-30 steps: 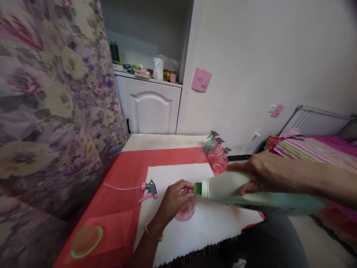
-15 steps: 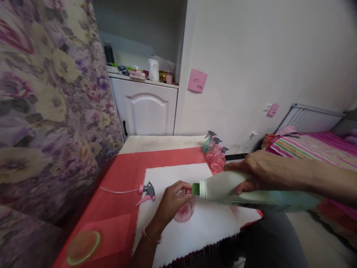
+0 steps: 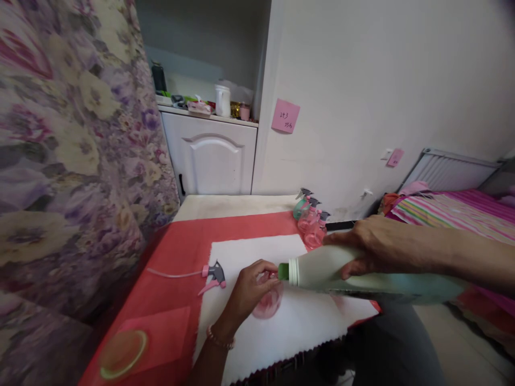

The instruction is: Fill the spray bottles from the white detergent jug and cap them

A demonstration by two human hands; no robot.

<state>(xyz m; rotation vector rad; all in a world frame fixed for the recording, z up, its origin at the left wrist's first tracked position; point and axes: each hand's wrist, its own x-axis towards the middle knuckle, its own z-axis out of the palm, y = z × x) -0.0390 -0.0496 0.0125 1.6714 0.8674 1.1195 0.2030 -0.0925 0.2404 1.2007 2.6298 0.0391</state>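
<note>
My right hand (image 3: 368, 246) is closed round a large pale green bottle (image 3: 317, 271), tipped on its side with its mouth pointing left. Its green spout (image 3: 284, 271) is at the neck of a clear pink spray bottle (image 3: 267, 304) without its top. Around that neck my left hand (image 3: 253, 287) has its fingers curled, steadying the bottle on the white cloth (image 3: 309, 321). To the left lies a grey and pink spray head (image 3: 215, 273) with its tube stretched over the red cover. Whether liquid flows is too small to make out.
Several capped spray bottles, such as a pink one (image 3: 316, 231) and a green one (image 3: 300, 206), stand at the table's back right corner. A round greenish item (image 3: 124, 354) lies at the front left. A floral curtain (image 3: 80, 161) hangs at left.
Both hands and both bottles hold nearly the same positions. The whole view has shifted very slightly.
</note>
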